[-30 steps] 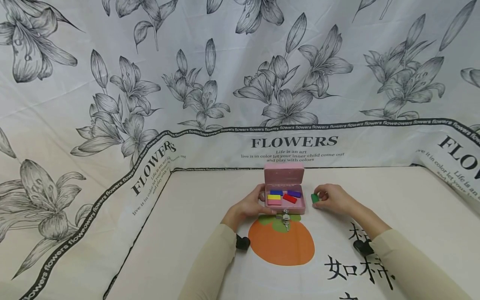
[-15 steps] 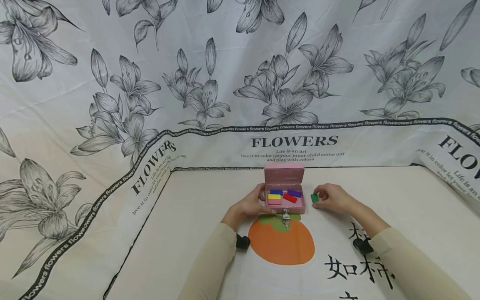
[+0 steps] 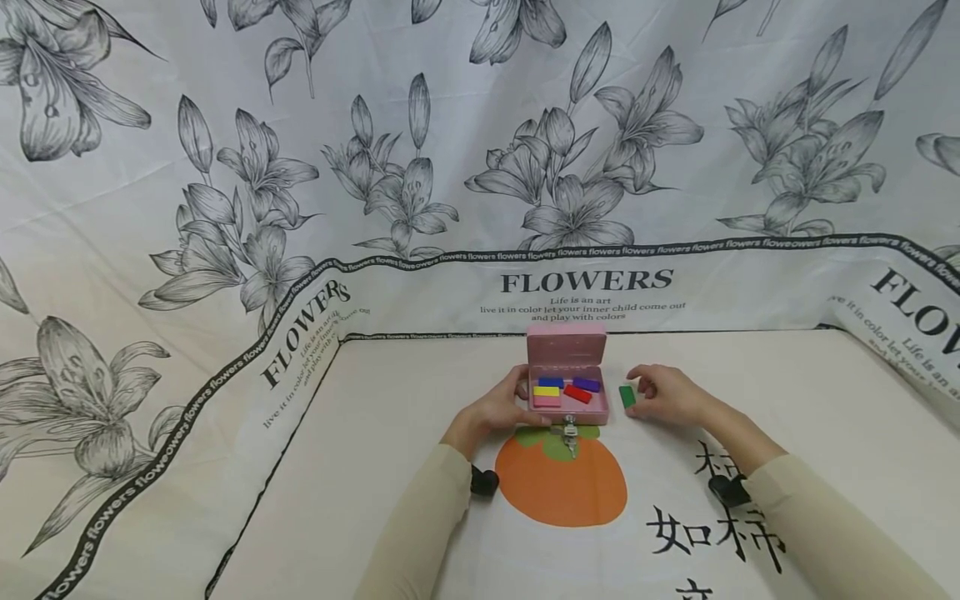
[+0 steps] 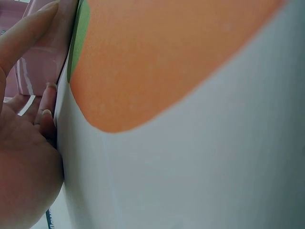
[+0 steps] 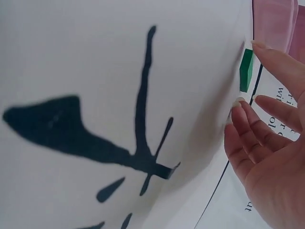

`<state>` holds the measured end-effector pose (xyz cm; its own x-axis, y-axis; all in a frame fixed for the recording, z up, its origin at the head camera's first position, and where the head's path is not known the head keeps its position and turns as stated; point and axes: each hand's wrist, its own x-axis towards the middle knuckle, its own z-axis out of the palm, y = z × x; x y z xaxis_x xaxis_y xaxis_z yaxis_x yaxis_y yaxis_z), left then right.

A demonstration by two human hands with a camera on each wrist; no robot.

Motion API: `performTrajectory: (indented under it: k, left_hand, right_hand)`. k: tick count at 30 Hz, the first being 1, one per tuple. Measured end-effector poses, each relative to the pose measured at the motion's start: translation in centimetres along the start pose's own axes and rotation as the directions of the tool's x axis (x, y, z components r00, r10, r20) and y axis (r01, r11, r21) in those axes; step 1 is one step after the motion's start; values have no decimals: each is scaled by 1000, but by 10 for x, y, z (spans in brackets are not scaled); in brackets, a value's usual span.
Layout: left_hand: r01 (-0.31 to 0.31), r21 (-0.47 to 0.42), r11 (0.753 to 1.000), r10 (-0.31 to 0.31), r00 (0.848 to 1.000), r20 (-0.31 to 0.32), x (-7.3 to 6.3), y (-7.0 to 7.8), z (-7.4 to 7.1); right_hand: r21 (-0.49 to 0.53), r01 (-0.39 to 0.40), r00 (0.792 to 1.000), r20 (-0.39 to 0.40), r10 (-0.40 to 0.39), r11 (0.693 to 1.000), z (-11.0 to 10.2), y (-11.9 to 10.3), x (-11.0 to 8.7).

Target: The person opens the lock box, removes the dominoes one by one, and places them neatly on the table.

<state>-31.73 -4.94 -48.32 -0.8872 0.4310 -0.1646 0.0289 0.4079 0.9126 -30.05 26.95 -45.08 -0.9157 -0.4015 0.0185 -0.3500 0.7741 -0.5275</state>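
Observation:
A small pink box (image 3: pixel 567 412) stands open on the table, its lid up at the back. Inside lie blue, yellow, pink, red and purple blocks (image 3: pixel 577 392). My left hand (image 3: pixel 517 396) holds the box's left end, thumb along the front wall; the left wrist view shows the fingers (image 4: pixel 28 33) against the pink box (image 4: pixel 57 43). A green block (image 3: pixel 627 396) lies flat on the cloth just right of the box. My right hand (image 3: pixel 643 392) hovers beside it with loose fingers, not touching. In the right wrist view the green block (image 5: pixel 246 70) sits off the fingertips (image 5: pixel 238 102).
A small padlock with keys (image 3: pixel 570 433) hangs at the box's front, over an orange fruit print (image 3: pixel 561 487). Black characters (image 3: pixel 712 533) are printed at the right. Flower-printed cloth (image 3: pixel 480 167) rises as walls at the back and both sides.
My right hand has let go of the green block, which now lies flat on the cloth, and its fingers have spread. The left hand and box have not moved.

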Motion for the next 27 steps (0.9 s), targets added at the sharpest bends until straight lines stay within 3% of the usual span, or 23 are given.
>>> performTrajectory:
  k: [6, 15, 27]
  left_hand:
    - [-4, 1, 1000, 4, 1000, -1, 0, 0, -1]
    - [-9, 7, 1000, 9, 1000, -3, 1, -1, 0]
    - [-10, 10, 1000, 11, 1000, -9, 0, -1, 1]
  right_hand:
    - [-22, -4, 1000, 9, 4, 1000, -5, -5, -5]
    - [-35, 71, 997, -34, -73, 997, -12, -17, -12]
    - [-9, 101, 994, -35, -102, 995, -13, -42, -8]
